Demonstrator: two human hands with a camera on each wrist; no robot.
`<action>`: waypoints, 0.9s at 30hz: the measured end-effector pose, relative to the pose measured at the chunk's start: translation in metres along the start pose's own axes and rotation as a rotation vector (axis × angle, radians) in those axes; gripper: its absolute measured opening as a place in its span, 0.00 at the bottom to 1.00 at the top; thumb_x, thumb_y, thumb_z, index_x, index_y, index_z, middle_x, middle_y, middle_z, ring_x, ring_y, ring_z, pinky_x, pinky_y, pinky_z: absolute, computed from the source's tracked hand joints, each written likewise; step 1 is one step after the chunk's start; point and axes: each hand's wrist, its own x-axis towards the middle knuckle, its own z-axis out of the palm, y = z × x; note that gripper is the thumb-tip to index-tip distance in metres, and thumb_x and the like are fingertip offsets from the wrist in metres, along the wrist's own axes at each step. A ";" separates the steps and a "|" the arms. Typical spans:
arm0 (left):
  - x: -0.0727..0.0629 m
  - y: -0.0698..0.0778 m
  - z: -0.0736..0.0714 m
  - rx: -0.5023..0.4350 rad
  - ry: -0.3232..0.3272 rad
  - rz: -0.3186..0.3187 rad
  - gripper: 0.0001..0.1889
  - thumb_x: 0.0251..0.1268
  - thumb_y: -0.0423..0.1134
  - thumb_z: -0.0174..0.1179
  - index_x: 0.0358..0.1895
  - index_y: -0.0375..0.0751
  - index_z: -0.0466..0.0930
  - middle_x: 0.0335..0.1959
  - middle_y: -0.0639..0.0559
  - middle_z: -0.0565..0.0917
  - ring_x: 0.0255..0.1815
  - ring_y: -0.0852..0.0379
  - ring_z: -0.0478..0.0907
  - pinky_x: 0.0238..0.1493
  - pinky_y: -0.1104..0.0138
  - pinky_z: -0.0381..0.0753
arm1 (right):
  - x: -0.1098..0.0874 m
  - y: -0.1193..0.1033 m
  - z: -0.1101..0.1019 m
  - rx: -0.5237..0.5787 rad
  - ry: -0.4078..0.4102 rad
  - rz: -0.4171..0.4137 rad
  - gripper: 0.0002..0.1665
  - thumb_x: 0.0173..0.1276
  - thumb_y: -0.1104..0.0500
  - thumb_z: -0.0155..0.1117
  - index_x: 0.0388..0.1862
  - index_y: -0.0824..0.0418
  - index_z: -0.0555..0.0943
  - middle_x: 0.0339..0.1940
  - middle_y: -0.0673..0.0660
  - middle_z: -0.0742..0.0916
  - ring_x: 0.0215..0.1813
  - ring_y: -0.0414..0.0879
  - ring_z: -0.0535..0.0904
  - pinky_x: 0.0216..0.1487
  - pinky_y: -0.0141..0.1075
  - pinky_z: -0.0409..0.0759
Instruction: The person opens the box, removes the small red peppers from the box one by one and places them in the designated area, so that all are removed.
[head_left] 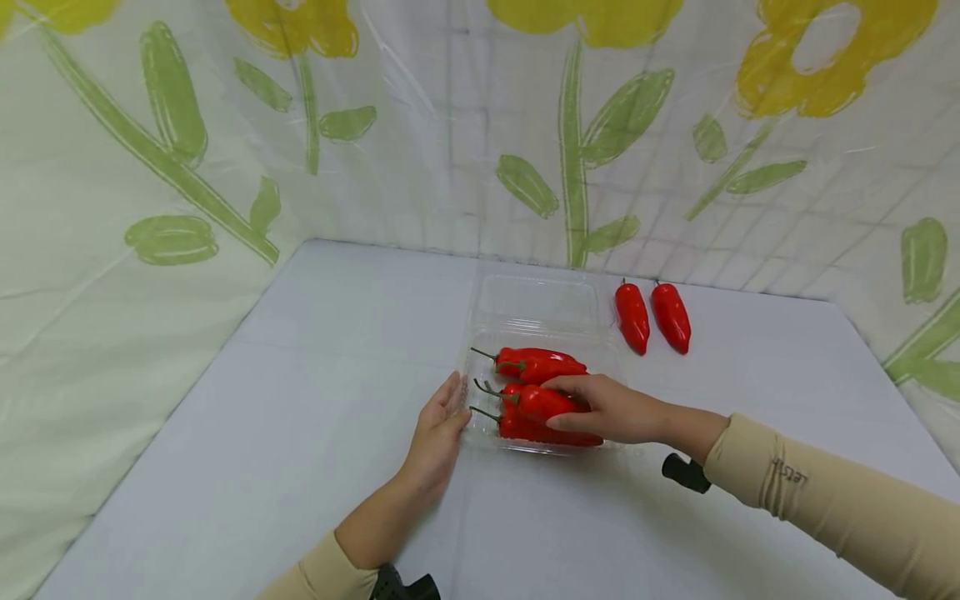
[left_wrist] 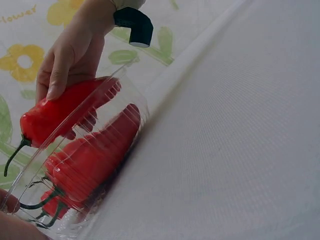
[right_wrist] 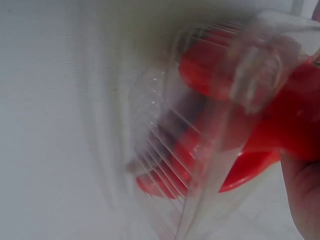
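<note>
A clear hinged plastic container (head_left: 536,451) sits on the table with its lid (head_left: 536,300) folded back. Several glossy red peppers (head_left: 513,353) with green stems lie inside, stems to the left. My right hand (head_left: 611,408) grips one red pepper (left_wrist: 55,116) from above, thumb on the near side, over the front of the container. At the container's left side, my left hand (head_left: 435,433) touches the wall and rim with thumb and extended fingers. The right wrist view is blurred, showing red peppers (right_wrist: 200,70) through the clear wall.
Two more red peppers (head_left: 632,317) lie side by side on the table, right of the lid. A white cloth (head_left: 337,333) covers the table. Behind it hangs a curtain (head_left: 420,150) printed with yellow flowers and green leaves.
</note>
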 end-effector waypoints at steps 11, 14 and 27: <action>0.000 0.000 0.000 -0.001 -0.001 -0.006 0.31 0.67 0.22 0.35 0.72 0.29 0.37 0.76 0.39 0.42 0.77 0.45 0.37 0.74 0.53 0.42 | 0.000 0.003 0.000 0.069 -0.007 0.018 0.27 0.67 0.47 0.55 0.63 0.55 0.69 0.55 0.55 0.78 0.60 0.53 0.68 0.48 0.40 0.82; 0.000 0.000 0.000 -0.004 -0.005 -0.001 0.31 0.67 0.22 0.35 0.72 0.29 0.37 0.76 0.39 0.41 0.77 0.45 0.37 0.74 0.53 0.42 | -0.001 0.004 0.000 0.086 0.015 0.039 0.29 0.65 0.47 0.59 0.63 0.55 0.70 0.55 0.56 0.78 0.60 0.54 0.68 0.47 0.40 0.83; -0.001 -0.002 0.000 0.008 0.000 -0.004 0.31 0.68 0.23 0.35 0.73 0.29 0.37 0.76 0.39 0.42 0.77 0.45 0.38 0.74 0.53 0.42 | -0.010 0.013 -0.006 0.048 0.046 0.075 0.40 0.61 0.47 0.64 0.71 0.49 0.62 0.56 0.58 0.77 0.54 0.51 0.70 0.40 0.36 0.83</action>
